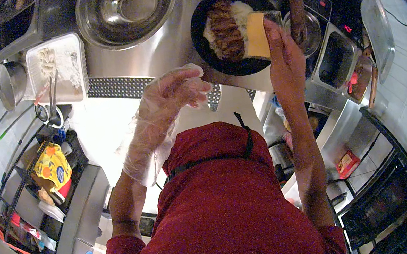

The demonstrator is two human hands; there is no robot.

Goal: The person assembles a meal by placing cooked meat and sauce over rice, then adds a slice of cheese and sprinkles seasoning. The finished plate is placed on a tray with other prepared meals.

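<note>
My right hand (283, 48), bare, pinches a yellow cheese slice (256, 36) with a clear wrapper edge along its top. The slice is held over the right side of a round black dish (203, 49) and hides part of it. Inside the dish lie browned, sliced-looking meat (226, 30) and white rice (241, 10). Wearing a loose clear plastic glove, my left hand (172, 92) hovers at the counter's near edge, left of the dish. Its fingers are loosely bent and apart, with nothing visible in them.
A large metal bowl (131, 38) stands on the steel counter (171, 43). At left, a white tub (81, 66) holds pale food and tongs (53, 93). To the right are a wooden handle (295, 5), a metal container (335, 56) and a leaning tray (378, 29). A yellow bag (53, 166) sits lower left.
</note>
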